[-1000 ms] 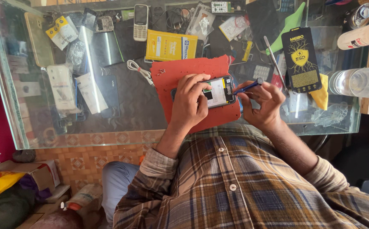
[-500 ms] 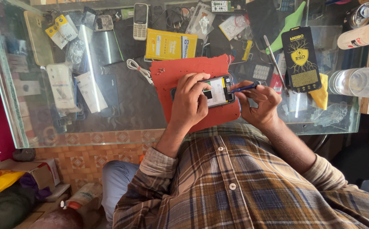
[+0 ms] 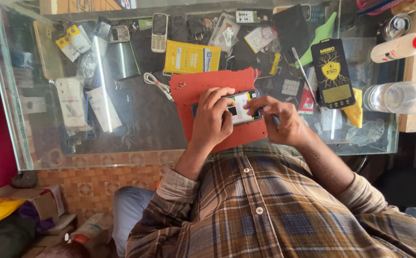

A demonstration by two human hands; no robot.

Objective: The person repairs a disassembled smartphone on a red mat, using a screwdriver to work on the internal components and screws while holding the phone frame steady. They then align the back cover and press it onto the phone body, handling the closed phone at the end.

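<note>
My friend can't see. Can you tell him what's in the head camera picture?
Two hands work on an opened phone lying on a red mat on a glass counter. The left hand steadies the phone while the right hand presses its end. Phone parts, packets and a small keypad phone lie about it.

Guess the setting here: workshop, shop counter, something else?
Likely a phone repair counter. Both hands work on an opened smartphone lying on a red mat atop a glass display counter, with a small keypad phone, cables and packaged parts spread around.
</note>
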